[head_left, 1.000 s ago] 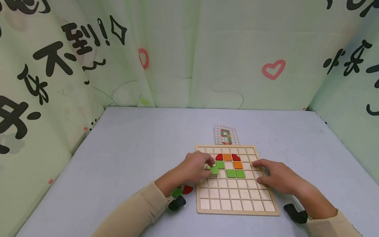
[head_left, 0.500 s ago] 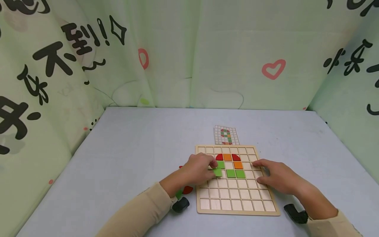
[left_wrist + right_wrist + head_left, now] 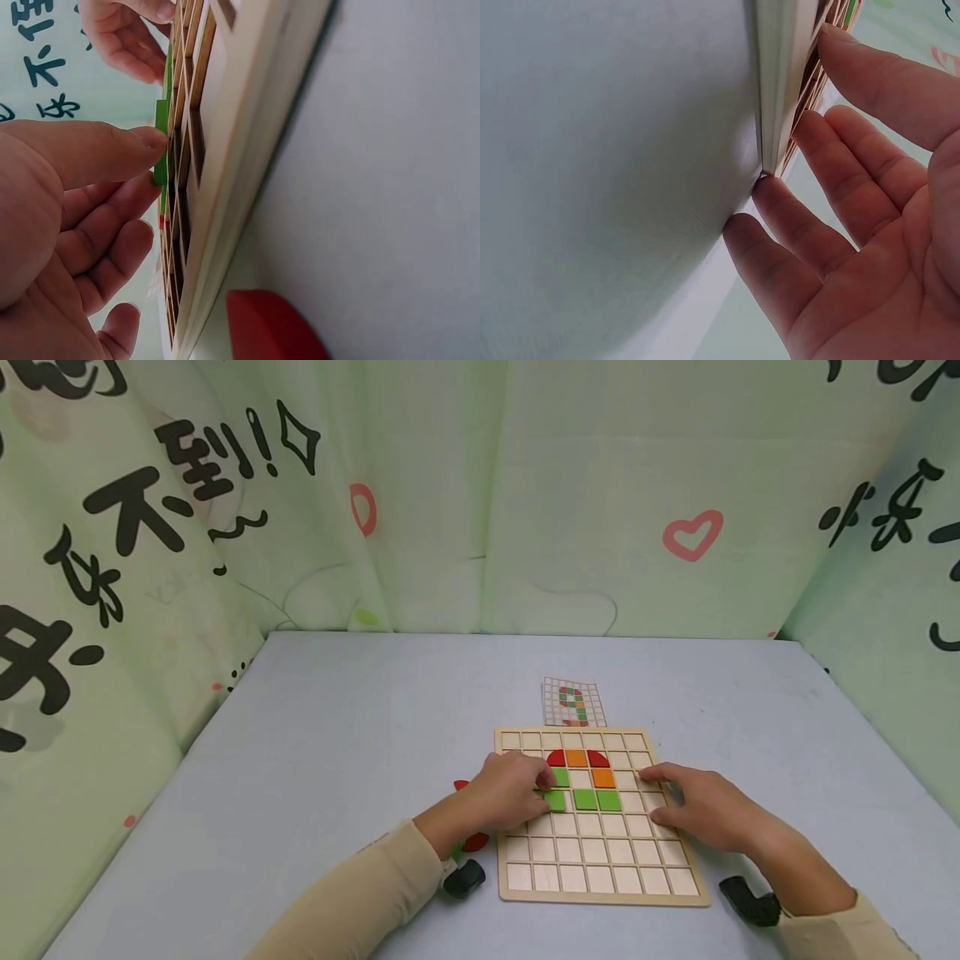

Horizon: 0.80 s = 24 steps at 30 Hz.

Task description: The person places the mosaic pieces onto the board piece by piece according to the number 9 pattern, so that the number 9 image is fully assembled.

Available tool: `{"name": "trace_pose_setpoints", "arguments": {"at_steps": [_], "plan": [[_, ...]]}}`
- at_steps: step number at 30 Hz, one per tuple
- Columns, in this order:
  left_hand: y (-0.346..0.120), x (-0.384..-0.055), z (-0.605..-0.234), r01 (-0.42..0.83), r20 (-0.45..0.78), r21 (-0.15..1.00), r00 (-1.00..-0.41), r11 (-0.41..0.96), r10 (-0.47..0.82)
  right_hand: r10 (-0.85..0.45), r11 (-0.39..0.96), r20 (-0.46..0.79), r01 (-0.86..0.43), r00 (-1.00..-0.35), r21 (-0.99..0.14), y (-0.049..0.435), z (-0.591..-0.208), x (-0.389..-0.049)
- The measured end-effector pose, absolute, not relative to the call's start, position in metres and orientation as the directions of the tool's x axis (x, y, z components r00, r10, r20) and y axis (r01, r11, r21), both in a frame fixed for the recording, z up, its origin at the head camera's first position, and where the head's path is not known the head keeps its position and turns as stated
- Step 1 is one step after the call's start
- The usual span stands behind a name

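A wooden grid board [image 3: 592, 897] lies on the table, with red, orange and green tiles in its upper cells. My left hand [image 3: 513, 789] is over the board's left part and pinches a green square tile [image 3: 555, 801] between thumb and index finger. In the left wrist view this green tile [image 3: 160, 142] stands slightly proud of the grid, and the other fingers are loosely bent. On the board's right side my right hand [image 3: 701, 802] rests, fingers spread. The right wrist view has its fingertips [image 3: 769, 187] touching the board's edge, with the thumb on top.
Behind the board lies a card [image 3: 573, 700] with a coloured grid pattern. Loose red tiles [image 3: 476, 842] lie left of the board, partly hidden by the left arm. Black wrist cameras [image 3: 465, 878] sit under both wrists. A printed curtain [image 3: 562, 502] surrounds the table.
My left hand has moved right and slightly nearer with the green tile, which now sits over a cell below another green tile. My right hand has stayed in place.
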<state>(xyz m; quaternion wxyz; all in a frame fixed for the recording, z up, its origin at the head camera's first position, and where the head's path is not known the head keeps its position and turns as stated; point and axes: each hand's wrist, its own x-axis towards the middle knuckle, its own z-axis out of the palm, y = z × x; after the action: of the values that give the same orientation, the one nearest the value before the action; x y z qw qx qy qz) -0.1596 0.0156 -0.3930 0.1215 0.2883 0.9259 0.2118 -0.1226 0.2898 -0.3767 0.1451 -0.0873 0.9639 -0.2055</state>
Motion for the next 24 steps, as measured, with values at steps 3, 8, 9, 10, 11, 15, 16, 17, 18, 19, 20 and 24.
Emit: {"name": "trace_pose_setpoints", "arguments": {"at_steps": [3,8,9,10,11,15,16,17,18,19,20,24], "plan": [[0.017,-0.16,-0.394,0.485,-0.103,0.463,-0.802,0.742,0.588,-0.227,0.899,-0.246,-0.105,-0.942,-0.425,0.29,-0.377,-0.123],[0.019,-0.16,-0.394,0.496,-0.097,0.458,-0.797,0.737,0.597,-0.231,0.895,-0.245,-0.106,-0.942,-0.434,0.291,-0.377,-0.122],[0.02,-0.16,-0.394,0.499,-0.097,0.455,-0.795,0.737,0.598,-0.232,0.894,-0.244,-0.107,-0.942,-0.435,0.291,-0.377,-0.122],[0.02,-0.16,-0.393,0.502,-0.097,0.45,-0.795,0.739,0.599,-0.232,0.894,-0.246,-0.106,-0.941,-0.436,0.291,-0.377,-0.122],[0.021,-0.16,-0.393,0.504,-0.097,0.447,-0.794,0.739,0.6,-0.232,0.894,-0.247,-0.106,-0.941,-0.436,0.291,-0.377,-0.123],[0.024,-0.159,-0.393,0.507,-0.099,0.434,-0.795,0.744,0.599,-0.234,0.894,-0.249,-0.107,-0.94,-0.434,0.291,-0.377,-0.123],[0.024,-0.159,-0.392,0.507,-0.099,0.433,-0.795,0.745,0.599,-0.234,0.894,-0.248,-0.108,-0.94,-0.434,0.291,-0.377,-0.123],[0.024,-0.159,-0.392,0.507,-0.1,0.433,-0.795,0.746,0.598,-0.235,0.895,-0.247,-0.11,-0.94,-0.433,0.291,-0.377,-0.123],[0.025,-0.159,-0.392,0.506,-0.1,0.432,-0.795,0.746,0.598,-0.235,0.895,-0.247,-0.111,-0.94,-0.431,0.291,-0.377,-0.123],[0.025,-0.159,-0.392,0.507,-0.1,0.432,-0.795,0.746,0.598,-0.236,0.896,-0.246,-0.112,-0.94,-0.43,0.291,-0.377,-0.123],[0.025,-0.159,-0.392,0.507,-0.1,0.431,-0.795,0.746,0.598,-0.237,0.896,-0.245,-0.114,-0.94,-0.429,0.291,-0.377,-0.123],[0.027,-0.159,-0.391,0.507,-0.101,0.428,-0.796,0.748,0.597,-0.241,0.896,-0.245,-0.118,-0.939,-0.429,0.291,-0.376,-0.123]]}}
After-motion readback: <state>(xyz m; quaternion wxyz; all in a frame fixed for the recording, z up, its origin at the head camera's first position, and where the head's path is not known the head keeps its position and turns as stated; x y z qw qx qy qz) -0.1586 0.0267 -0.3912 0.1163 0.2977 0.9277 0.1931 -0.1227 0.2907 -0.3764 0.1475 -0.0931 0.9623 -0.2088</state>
